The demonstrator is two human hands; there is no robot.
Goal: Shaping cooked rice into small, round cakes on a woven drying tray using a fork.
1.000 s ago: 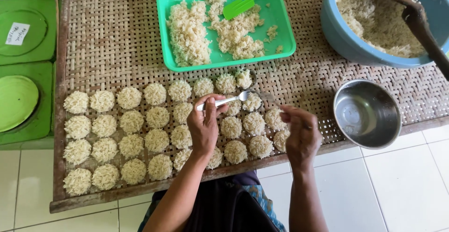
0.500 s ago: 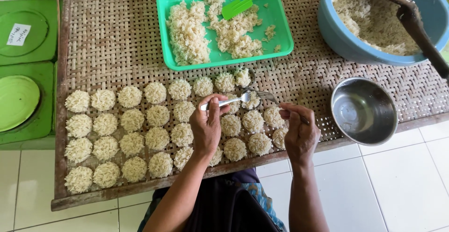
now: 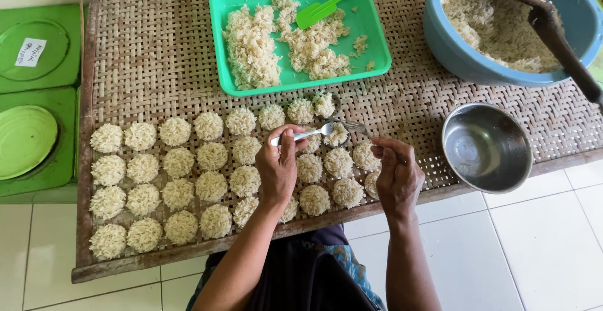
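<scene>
My left hand (image 3: 278,165) grips a metal spoon (image 3: 312,133) whose bowl rests over a small round rice cake (image 3: 337,134). My right hand (image 3: 396,176) holds a metal fork (image 3: 356,125), its tines meeting the spoon at that cake. Several round rice cakes (image 3: 178,162) lie in rows on the woven bamboo tray (image 3: 157,60) under both hands. Behind them a green plastic tray (image 3: 374,47) carries loose cooked rice (image 3: 251,47) and a green spatula (image 3: 328,5).
A blue basin (image 3: 452,47) of rice with a wooden paddle (image 3: 553,35) stands at the back right. A steel bowl (image 3: 487,148) sits near the tray's front right edge. Green containers with lids (image 3: 31,97) lie to the left. White floor tiles (image 3: 540,248) are below.
Both hands and the cutlery have stayed over the same cake at the right end of the rows; the spoon tip has shifted slightly. The view has drifted a little.
</scene>
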